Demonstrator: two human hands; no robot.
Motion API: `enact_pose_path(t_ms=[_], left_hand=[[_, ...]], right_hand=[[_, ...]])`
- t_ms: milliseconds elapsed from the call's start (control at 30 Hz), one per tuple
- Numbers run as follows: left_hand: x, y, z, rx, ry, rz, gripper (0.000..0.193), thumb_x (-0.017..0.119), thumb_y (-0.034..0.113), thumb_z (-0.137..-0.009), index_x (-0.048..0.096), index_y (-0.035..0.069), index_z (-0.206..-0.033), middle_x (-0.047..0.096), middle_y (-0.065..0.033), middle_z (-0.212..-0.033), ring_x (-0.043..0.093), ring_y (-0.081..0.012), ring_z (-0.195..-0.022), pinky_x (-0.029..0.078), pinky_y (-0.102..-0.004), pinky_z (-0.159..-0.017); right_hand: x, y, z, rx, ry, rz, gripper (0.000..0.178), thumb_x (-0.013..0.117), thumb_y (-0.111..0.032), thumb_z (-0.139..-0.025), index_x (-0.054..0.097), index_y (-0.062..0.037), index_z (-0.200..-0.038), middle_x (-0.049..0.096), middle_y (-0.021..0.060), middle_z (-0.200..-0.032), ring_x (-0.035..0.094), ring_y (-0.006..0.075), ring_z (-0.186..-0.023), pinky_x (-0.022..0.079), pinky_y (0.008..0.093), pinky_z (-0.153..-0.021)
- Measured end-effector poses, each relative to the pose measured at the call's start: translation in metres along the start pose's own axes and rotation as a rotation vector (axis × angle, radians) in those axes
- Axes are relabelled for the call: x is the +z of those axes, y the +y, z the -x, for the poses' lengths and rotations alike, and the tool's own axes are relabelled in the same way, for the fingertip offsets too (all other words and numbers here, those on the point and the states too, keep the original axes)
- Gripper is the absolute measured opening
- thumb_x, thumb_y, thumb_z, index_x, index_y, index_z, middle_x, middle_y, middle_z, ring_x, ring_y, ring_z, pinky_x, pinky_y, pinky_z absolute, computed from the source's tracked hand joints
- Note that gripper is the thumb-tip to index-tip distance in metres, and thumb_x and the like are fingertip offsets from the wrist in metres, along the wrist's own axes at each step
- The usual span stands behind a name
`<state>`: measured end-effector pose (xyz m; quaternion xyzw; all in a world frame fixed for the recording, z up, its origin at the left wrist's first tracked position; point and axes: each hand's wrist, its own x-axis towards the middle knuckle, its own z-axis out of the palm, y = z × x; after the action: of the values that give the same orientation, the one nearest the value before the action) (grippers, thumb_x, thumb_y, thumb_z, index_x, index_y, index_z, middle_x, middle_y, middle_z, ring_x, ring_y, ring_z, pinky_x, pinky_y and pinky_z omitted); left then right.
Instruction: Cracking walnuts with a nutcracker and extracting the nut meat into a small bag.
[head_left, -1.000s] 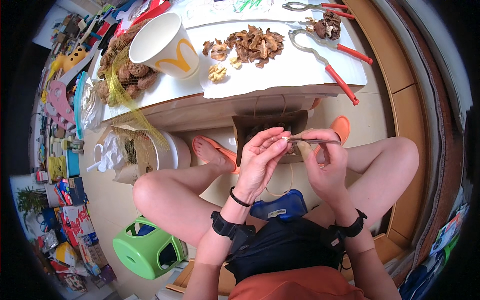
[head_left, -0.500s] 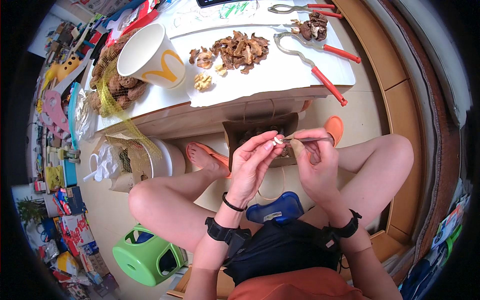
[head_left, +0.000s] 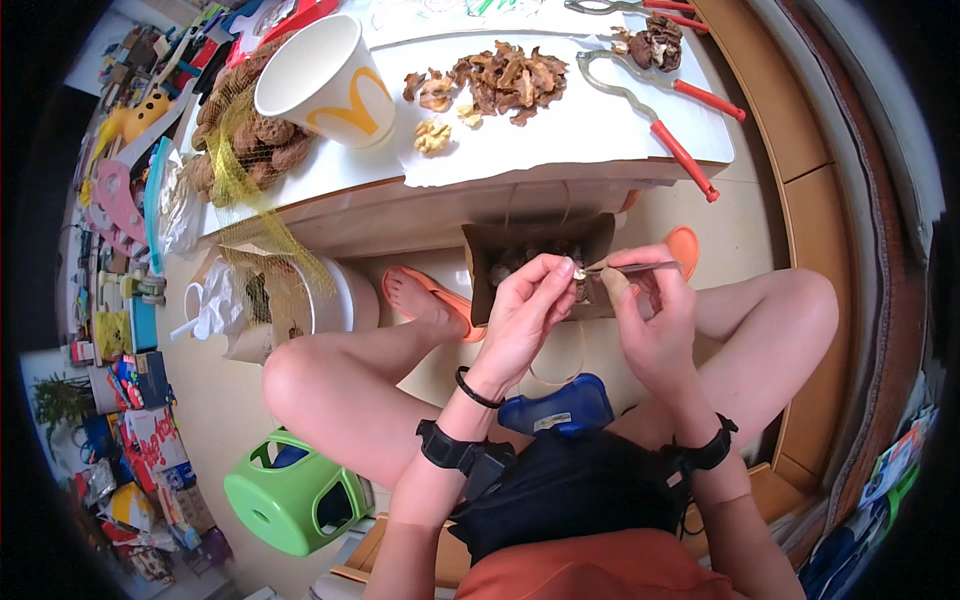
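Over an open cardboard box (head_left: 480, 262) between my knees, my left hand (head_left: 528, 312) pinches a small pale walnut piece (head_left: 579, 274) between thumb and fingertips. From the right, my right hand (head_left: 658, 315) grips a thin metal pick (head_left: 645, 266), its tip at the walnut piece. The exact shape of that tip is too small to make out. On the white table, a pale walnut kernel (head_left: 432, 136) lies in front of a heap of brown walnut bits (head_left: 515, 82). Dark contents show inside the box, partly hidden by my hands.
A red-handled nutcracker (head_left: 684, 160) lies at the table's right, beside dark walnut pieces (head_left: 657, 45). Left stand a white paper cup (head_left: 308, 72) and a yellow net bag of walnuts (head_left: 270, 145). A bin (head_left: 352, 298), green stool (head_left: 285, 505) and blue object (head_left: 560, 405) are below.
The view has shifted a little, so the table sits higher and further right. My hands stay together at the walnut piece, with the pick still in my right hand.
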<state>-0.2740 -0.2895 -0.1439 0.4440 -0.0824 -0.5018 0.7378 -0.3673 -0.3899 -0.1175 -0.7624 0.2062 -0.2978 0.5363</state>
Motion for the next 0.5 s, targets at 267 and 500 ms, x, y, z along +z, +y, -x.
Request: enact_pose_path(t_ms=[267,500], left_hand=[[-0.0008,-0.0034,-0.0012,0.095,0.032,-0.008,0.018,0.046,0.019,-0.088,0.054,0.002,-0.09,0.046,0.0027,-0.07,0.037,-0.004,-0.06,0.03,-0.0163,-0.052],[-0.0048,-0.0008,-0.0026,0.045,-0.008,0.239,0.022,0.043,0.016,-0.088,0.053,-0.002,-0.097,0.052,-0.0032,-0.079,0.046,-0.0076,-0.068,0.038,-0.0181,-0.06]], right_hand=[[0.0028,-0.0009,0.0012,0.193,0.069,-0.249,0.013,0.046,0.007,-0.078,0.048,0.0035,-0.091,0.052,0.0067,-0.082,0.055,0.012,-0.079,0.044,0.0225,-0.071],[-0.001,0.0048,-0.0015,0.179,0.029,-0.219,0.014,0.047,0.007,-0.077,0.048,0.0041,-0.09,0.052,0.0076,-0.085,0.056,0.0126,-0.08,0.045,0.0226,-0.071]])
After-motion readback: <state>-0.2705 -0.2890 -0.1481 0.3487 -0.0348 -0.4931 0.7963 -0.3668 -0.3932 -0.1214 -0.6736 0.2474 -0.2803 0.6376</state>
